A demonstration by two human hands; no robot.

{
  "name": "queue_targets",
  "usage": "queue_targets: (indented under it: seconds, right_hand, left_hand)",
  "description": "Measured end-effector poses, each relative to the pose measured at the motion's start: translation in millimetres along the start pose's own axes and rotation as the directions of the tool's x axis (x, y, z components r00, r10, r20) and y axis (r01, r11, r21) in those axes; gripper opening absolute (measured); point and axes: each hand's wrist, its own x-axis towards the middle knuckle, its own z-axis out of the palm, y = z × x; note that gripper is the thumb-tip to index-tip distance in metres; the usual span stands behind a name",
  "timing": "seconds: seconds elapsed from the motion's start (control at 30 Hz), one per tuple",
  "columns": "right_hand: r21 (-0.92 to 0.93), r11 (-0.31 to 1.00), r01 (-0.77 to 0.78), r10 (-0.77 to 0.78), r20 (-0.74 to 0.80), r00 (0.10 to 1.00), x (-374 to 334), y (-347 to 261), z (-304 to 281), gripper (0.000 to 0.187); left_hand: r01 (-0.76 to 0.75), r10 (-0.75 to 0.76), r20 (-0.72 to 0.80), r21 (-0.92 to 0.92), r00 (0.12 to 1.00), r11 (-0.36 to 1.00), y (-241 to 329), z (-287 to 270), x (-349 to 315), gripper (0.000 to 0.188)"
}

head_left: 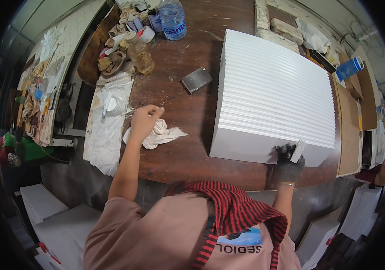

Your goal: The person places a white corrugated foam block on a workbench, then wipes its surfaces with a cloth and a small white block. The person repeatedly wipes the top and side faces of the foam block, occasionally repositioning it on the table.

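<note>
The white ribbed box [276, 96] lies on the right half of the brown worktop [197, 121], ribs facing up and plain side facing the person. The right hand [290, 163], in a black glove, is at the lower edge of this plain side, near its right end. Its fingers are closed around a small pale block [298, 151], which is held tilted. The left hand [146, 119] is bare and positioned over a white rag [163, 135]. Its fingers are curled, with the tips drawn close; whether they pinch anything cannot be determined.

A grey pad [197, 80] lies flat between the left hand and the box, apart from both. A white sheet [100, 150] covers the left margin and carries a white cup [115, 106]. Beyond it stand a jar [141, 56] with brownish contents and a clear bottle [172, 18].
</note>
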Motion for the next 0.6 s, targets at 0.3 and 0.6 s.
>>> queue_targets:
  seconds: [0.3, 0.6]
  right_hand:
    - [0.151, 0.988, -0.024, 0.027, -0.016, 1.0, -5.8, -7.4, 7.9, 0.027]
    - [-0.288, 0.956, 0.061, -0.095, -0.104, 0.99, -2.8, -9.8, 5.7, 0.023]
  left_hand:
    - [-0.188, 0.184, 0.039, 0.254, 0.982, 0.949, -12.4, -35.6, -53.2, 0.032]
    - [-0.168, 0.196, -0.669, 0.107, 0.717, 0.98, -21.4, -142.0, -90.6, 0.032]
